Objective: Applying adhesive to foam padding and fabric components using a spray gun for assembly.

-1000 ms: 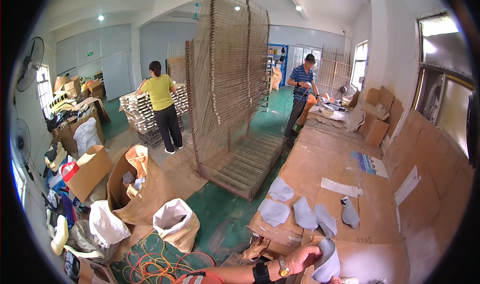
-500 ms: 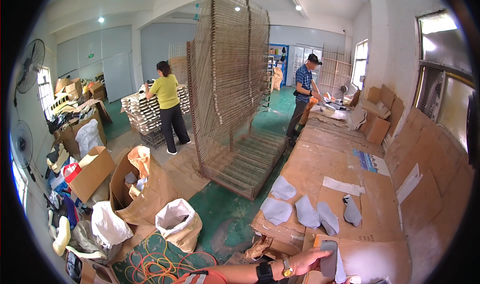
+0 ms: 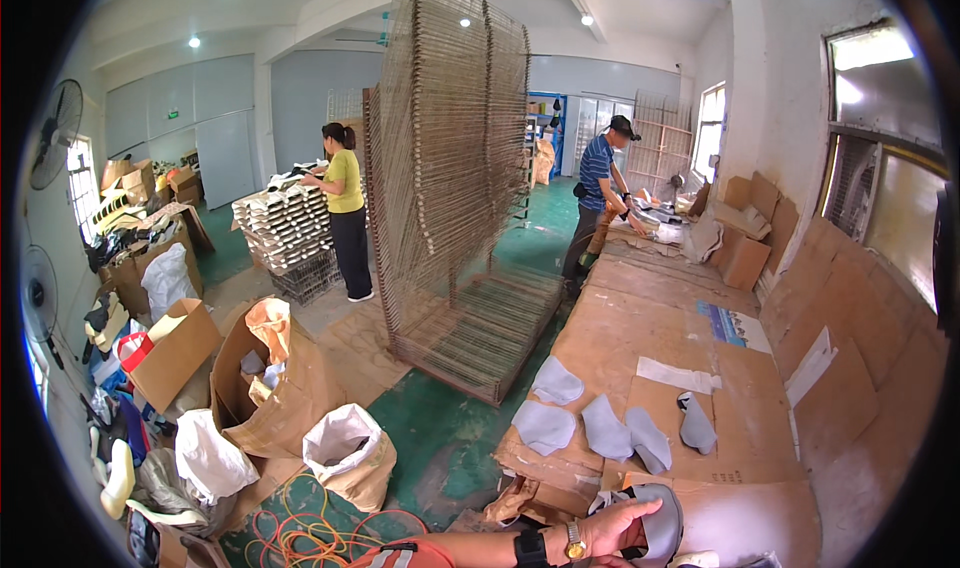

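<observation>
My left hand [image 3: 622, 530], with a gold watch and a black band at its wrist, reaches in from the lower edge. Its fingers and thumb are closed on a curved grey shoe piece [image 3: 668, 530] above the near end of the cardboard-covered table [image 3: 640, 313]. A strip of skin shows at the lower edge below that wrist; whether it is my right hand I cannot make out. Beyond the held piece lie several similar flat pieces, among them a rounded grey piece [image 3: 557, 380], a wider grey piece [image 3: 543, 428] and a narrow dark-topped piece [image 3: 698, 426].
A tall wire rack [image 3: 450, 168] stands left of the table. A person in a blue shirt [image 3: 597, 168] works at its far end; another in yellow [image 3: 345, 183] stands by stacked pieces. An open sack [image 3: 350, 458], a carton [image 3: 275, 398] and tangled orange hoses [image 3: 310, 528] occupy the floor.
The grey piece in my left hand has turned from nearly edge-on to show its broad curved face. The view has shifted slightly. The person in yellow has turned toward the stack.
</observation>
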`<act>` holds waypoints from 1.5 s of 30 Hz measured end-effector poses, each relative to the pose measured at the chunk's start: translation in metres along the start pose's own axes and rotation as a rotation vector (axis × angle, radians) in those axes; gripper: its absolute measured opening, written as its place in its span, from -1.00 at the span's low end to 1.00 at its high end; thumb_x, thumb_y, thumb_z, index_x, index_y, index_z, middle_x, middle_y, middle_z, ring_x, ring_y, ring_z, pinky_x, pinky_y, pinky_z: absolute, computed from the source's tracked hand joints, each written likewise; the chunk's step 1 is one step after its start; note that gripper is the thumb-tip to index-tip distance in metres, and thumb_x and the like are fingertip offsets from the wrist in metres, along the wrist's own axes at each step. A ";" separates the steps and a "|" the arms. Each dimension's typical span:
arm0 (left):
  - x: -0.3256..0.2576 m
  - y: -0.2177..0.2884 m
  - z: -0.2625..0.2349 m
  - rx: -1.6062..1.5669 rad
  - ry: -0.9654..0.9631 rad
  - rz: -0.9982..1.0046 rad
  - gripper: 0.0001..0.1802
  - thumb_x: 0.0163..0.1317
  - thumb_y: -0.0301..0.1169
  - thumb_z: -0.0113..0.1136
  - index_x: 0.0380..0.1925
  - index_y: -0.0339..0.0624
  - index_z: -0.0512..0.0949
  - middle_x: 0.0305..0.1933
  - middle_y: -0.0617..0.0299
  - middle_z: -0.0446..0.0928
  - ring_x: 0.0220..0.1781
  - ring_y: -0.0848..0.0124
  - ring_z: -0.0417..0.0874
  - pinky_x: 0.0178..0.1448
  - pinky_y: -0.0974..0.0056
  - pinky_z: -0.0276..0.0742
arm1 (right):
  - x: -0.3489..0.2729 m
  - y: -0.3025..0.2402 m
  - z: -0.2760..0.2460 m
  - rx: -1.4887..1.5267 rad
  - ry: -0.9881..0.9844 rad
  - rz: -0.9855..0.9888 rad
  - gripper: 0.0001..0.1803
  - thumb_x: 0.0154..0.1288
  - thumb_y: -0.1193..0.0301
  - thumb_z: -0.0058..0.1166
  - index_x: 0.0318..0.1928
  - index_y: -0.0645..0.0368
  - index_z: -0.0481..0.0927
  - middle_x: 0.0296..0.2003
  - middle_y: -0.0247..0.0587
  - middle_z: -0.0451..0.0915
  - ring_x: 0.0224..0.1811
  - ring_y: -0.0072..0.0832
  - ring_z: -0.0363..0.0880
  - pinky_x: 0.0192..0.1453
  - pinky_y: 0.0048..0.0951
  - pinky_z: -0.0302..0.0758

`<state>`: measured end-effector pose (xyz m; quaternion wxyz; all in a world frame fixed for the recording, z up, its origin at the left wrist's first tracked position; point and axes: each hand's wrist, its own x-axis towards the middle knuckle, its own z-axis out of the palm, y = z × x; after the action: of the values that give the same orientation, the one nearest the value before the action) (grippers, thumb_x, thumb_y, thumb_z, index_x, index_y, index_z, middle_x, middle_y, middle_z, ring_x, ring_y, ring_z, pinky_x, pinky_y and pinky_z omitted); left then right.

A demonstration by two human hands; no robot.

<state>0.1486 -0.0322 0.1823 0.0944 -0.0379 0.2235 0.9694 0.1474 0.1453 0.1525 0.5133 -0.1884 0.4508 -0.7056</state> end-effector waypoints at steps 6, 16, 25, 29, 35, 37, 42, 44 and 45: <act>-0.004 0.005 -0.004 -0.066 -0.239 -0.155 -0.68 0.38 -0.13 0.01 -0.04 -0.09 0.44 -0.14 0.24 0.61 -0.13 0.36 0.64 -0.10 0.30 0.57 | 0.017 0.009 -0.017 0.039 0.078 -0.122 -0.58 0.37 0.25 0.02 0.10 0.28 0.40 -0.10 -0.12 0.57 -0.06 -0.26 0.54 0.02 -0.31 0.45; 0.003 -0.002 -0.023 -0.079 -0.156 -0.037 -0.62 0.41 -0.17 -0.04 0.07 -0.18 0.38 0.03 0.16 0.54 0.05 0.31 0.59 0.15 0.20 0.49 | 0.011 -0.028 -0.008 0.271 0.133 -0.440 -0.60 0.26 0.31 -0.03 0.04 0.28 0.49 0.02 -0.03 0.55 0.09 -0.17 0.48 0.28 -0.14 0.33; -0.004 -0.001 -0.019 -0.115 -0.030 0.063 -0.64 0.43 -0.22 -0.07 0.10 -0.20 0.37 0.05 0.15 0.53 0.06 0.33 0.58 0.21 0.20 0.47 | 0.004 -0.045 0.015 0.330 0.080 -0.496 -0.71 0.30 0.36 0.00 -0.03 0.23 0.53 -0.10 -0.15 0.61 -0.01 -0.28 0.54 0.19 -0.21 0.39; -0.006 0.000 -0.021 -0.142 0.035 0.084 -0.64 0.44 -0.24 -0.09 0.10 -0.21 0.36 0.08 0.14 0.51 0.08 0.33 0.56 0.20 0.20 0.47 | 0.006 -0.041 0.011 0.393 0.176 -0.454 -0.74 0.33 0.32 0.01 -0.07 0.19 0.57 -0.16 -0.18 0.64 -0.06 -0.29 0.56 0.12 -0.24 0.43; -0.011 0.002 -0.016 -0.159 0.095 0.120 -0.65 0.42 -0.25 -0.07 0.10 -0.21 0.37 0.06 0.08 0.52 0.08 0.32 0.56 0.18 0.18 0.50 | 0.004 -0.032 -0.003 0.428 0.188 -0.496 -0.73 0.33 0.28 0.02 -0.09 0.17 0.58 -0.19 -0.18 0.65 -0.09 -0.29 0.58 0.07 -0.26 0.45; -0.012 0.001 -0.011 -0.166 0.110 0.128 -0.64 0.41 -0.25 -0.04 0.08 -0.21 0.38 0.02 0.07 0.54 0.03 0.32 0.59 0.12 0.18 0.55 | 0.004 -0.031 -0.007 0.455 0.312 -0.486 -0.73 0.33 0.27 0.00 -0.10 0.16 0.59 -0.20 -0.18 0.65 -0.10 -0.28 0.57 0.07 -0.23 0.44; -0.016 0.006 -0.008 -0.238 0.115 0.230 -0.75 0.39 -0.26 -0.04 -0.12 -0.15 0.52 -0.17 0.18 0.65 -0.23 0.29 0.66 -0.12 0.18 0.61 | 0.007 -0.030 -0.011 0.416 0.344 -0.466 -0.72 0.34 0.25 -0.03 -0.10 0.16 0.58 -0.18 -0.18 0.64 -0.09 -0.28 0.55 0.08 -0.22 0.42; -0.021 0.010 -0.012 -0.241 0.103 0.248 -0.75 0.39 -0.26 -0.04 -0.12 -0.15 0.52 -0.17 0.19 0.65 -0.23 0.29 0.67 -0.12 0.18 0.61 | 0.010 -0.030 -0.011 0.401 0.337 -0.470 -0.72 0.35 0.26 -0.04 -0.10 0.16 0.57 -0.18 -0.18 0.64 -0.09 -0.29 0.55 0.09 -0.23 0.42; -0.023 0.011 -0.014 -0.248 0.096 0.254 -0.75 0.39 -0.26 -0.04 -0.13 -0.15 0.52 -0.17 0.19 0.65 -0.22 0.29 0.67 -0.13 0.19 0.61 | 0.012 -0.030 -0.010 0.409 0.328 -0.469 -0.72 0.34 0.26 -0.04 -0.09 0.16 0.57 -0.16 -0.18 0.63 -0.09 -0.29 0.54 0.08 -0.23 0.41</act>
<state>0.1691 -0.0518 0.1773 -0.0449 -0.0671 0.1097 0.9907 0.1190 0.1412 0.1696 0.2850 -0.0643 0.3210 -0.9009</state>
